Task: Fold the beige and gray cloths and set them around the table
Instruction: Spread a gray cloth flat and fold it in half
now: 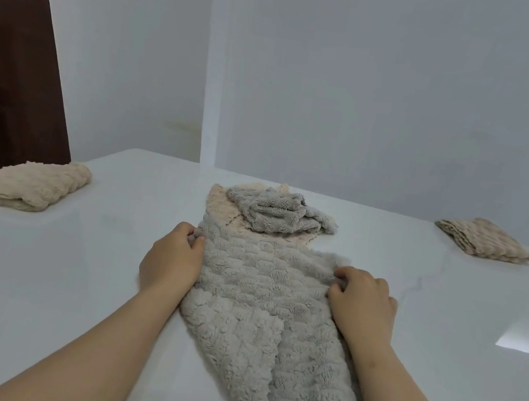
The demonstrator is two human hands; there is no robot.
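Observation:
A fluffy gray cloth [266,311] lies lengthwise on the white table [71,273], running from the near edge toward the middle. My left hand [173,262] pinches its far left edge, and my right hand [362,299] grips its far right edge. Just beyond it sits a crumpled gray cloth [275,212] on top of a flat beige cloth [221,200], which is mostly covered. A folded beige cloth [30,184] rests at the table's left edge. Another folded beige cloth [485,239] rests at the far right.
White walls stand close behind the table's far edge. A dark brown door [8,56] is at the left. A bright window reflection [528,341] shows on the tabletop at the right.

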